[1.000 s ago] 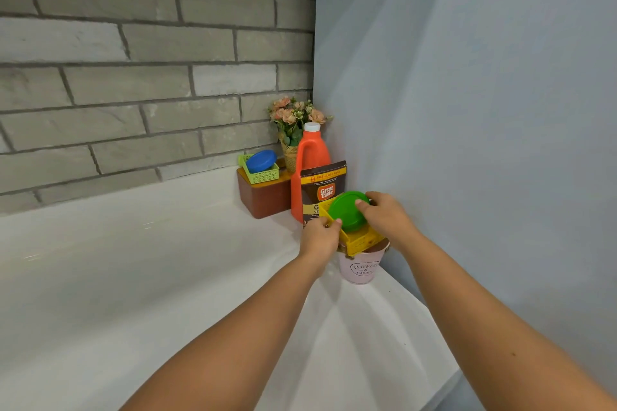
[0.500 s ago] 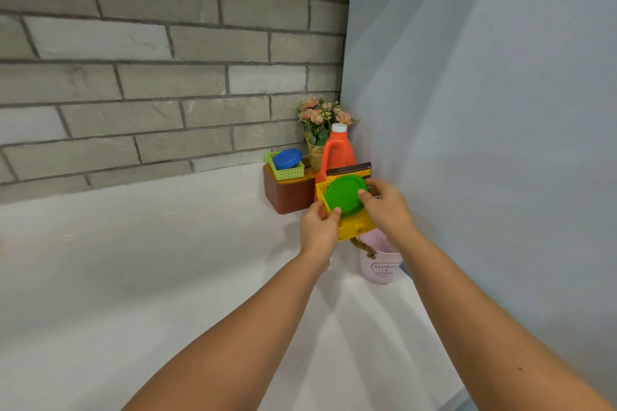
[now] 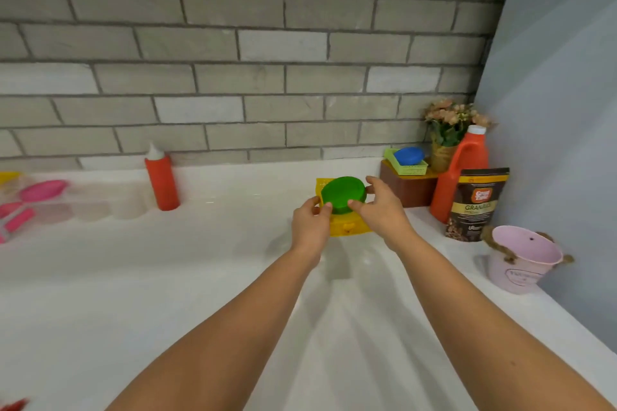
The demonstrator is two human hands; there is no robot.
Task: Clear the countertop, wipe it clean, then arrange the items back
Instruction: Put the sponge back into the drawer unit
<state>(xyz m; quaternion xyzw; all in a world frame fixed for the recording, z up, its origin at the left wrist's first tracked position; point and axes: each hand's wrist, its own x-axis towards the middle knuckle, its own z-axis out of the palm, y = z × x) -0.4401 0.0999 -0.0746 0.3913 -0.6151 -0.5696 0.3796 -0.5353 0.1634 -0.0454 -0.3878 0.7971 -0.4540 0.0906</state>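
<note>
Both my hands carry a small yellow drawer box (image 3: 347,228) with a round green container (image 3: 342,194) on top, held over the white countertop (image 3: 167,277). My left hand (image 3: 310,223) grips the box's left side, thumb at the green container's edge. From the right, my right hand (image 3: 384,210) curls its fingers round the box and the green container.
In the right corner stand a brown box (image 3: 409,188) carrying a green basket with a blue lid (image 3: 408,156), a flower pot (image 3: 445,137), an orange jug (image 3: 462,173), a granules pouch (image 3: 475,205) and a pink bucket (image 3: 522,259). A red squeeze bottle (image 3: 162,177) stands by the brick wall; pink items (image 3: 36,197) lie far left.
Both hands lifted the yellow box with the green container off the pink bucket and carried it left, away from the corner. The view swung left, showing the red bottle and pink items.
</note>
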